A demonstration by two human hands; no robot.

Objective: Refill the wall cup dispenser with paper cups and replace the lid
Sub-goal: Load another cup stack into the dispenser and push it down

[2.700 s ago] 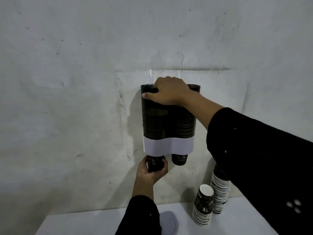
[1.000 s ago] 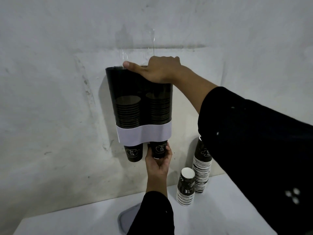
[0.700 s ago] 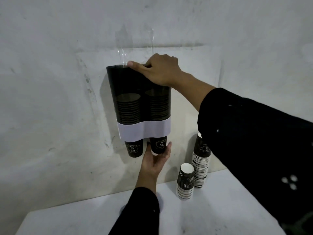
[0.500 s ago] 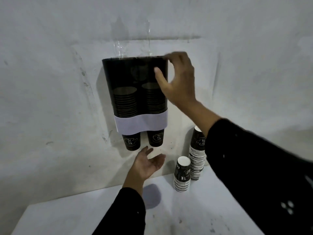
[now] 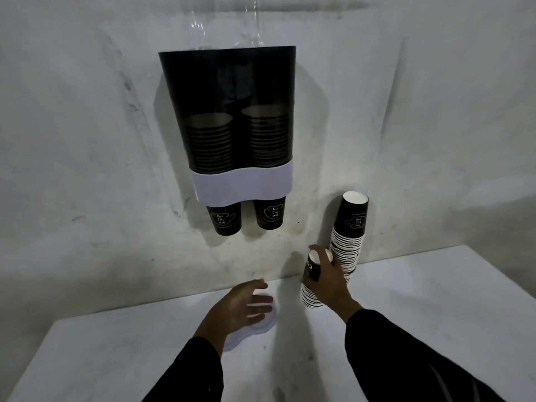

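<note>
The dark twin-tube cup dispenser (image 5: 232,82) hangs on the wall, its top open, with a white band (image 5: 243,184) near its foot. Each tube holds a stack of cups filling about the lower half, and one black cup sticks out under each tube (image 5: 224,220). On the white table, my right hand (image 5: 329,281) wraps around the short stack of black paper cups (image 5: 310,297). A taller stack (image 5: 349,227) leans against the wall just behind it. My left hand (image 5: 240,307) hovers open over the pale flat lid (image 5: 261,327) lying on the table.
The white table (image 5: 435,300) meets the grey wall behind; its left edge runs diagonally at the lower left. Clear tape strips (image 5: 226,21) hold the dispenser from above.
Both hands came down from the dispenser. My right hand left its top rim and took hold of the short cup stack. My left hand dropped from under the tubes to above the lid.
</note>
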